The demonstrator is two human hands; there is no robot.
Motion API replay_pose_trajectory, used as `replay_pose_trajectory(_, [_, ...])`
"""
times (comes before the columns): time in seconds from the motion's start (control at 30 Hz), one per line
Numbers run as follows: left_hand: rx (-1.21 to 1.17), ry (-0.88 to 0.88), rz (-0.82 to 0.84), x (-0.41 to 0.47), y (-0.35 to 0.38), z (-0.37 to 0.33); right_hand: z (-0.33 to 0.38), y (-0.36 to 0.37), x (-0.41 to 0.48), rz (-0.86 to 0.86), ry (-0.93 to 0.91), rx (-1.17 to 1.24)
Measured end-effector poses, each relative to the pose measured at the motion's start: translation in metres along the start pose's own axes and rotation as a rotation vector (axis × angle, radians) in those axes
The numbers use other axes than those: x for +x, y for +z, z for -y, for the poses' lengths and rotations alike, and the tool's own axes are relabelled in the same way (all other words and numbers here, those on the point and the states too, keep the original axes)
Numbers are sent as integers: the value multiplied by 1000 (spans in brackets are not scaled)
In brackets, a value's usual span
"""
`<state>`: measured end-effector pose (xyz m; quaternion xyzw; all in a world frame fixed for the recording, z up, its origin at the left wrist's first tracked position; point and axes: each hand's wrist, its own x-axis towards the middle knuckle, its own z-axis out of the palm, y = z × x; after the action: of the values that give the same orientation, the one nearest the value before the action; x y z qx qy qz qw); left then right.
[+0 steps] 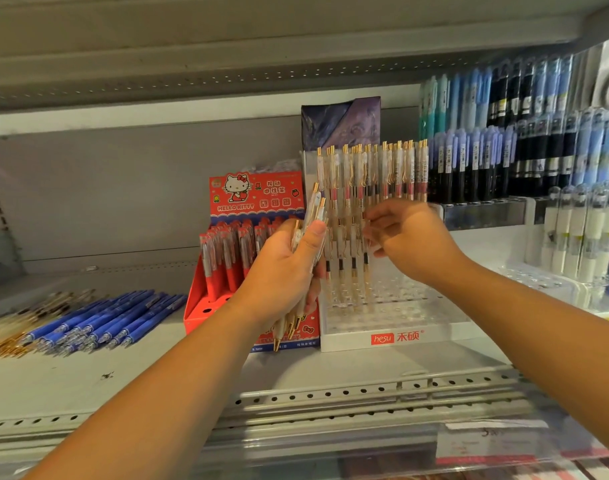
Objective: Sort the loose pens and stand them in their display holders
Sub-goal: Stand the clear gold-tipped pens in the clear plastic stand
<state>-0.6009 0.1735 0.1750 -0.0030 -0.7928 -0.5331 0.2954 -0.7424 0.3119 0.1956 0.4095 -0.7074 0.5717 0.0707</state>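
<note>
The grey metal shelf point(123, 375) carries a clear hesu holder point(393, 337) partly filled with upright white-and-gold pens point(382, 174), and a red Hello Kitty box point(258, 195) just left of it. Loose blue pens point(105, 320) and gold-trimmed pens point(19, 317) lie flat farther left. The left hand point(289, 271) grips a pen bundle point(317, 206) in curled fingers before the red box, while the right hand point(410, 240), fingers loosely bent, is at the holder's front row, too blurred to tell whether it pinches one.
</note>
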Motion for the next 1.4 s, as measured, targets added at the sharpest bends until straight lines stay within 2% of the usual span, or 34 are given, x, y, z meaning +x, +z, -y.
replay_pose_trajectory(0.43, [-30, 12, 12, -2, -1, -2, -8, -3, -1, -70, -91, -269])
replay_pose_trajectory(0.57, [-35, 46, 34, -3, -1, -1, -1, -1, -7, -189, -135, -324])
replay_pose_trajectory(0.63, [-45, 58, 48, -3, -1, -1, 9, 1, -13, -210, -191, -249])
replay_pose_trajectory(0.7, [-62, 65, 61, -3, 0, -1, 21, 5, -19, -113, -220, -110])
replay_pose_trajectory(0.8, [-78, 78, 73, -3, 0, -2, 32, 13, -29, 47, -152, 145])
replay_pose_trajectory(0.9, [-85, 85, 77, -3, 1, -3, 35, 18, -33, 100, -106, 303])
replay_pose_trajectory(1.3, [43, 85, -31, -3, -1, 0, 29, 19, -29, 35, 24, 485])
replay_pose_trajectory(1.4, [101, 106, -64, -3, -1, 0, 29, 15, -27, -35, 30, 522])
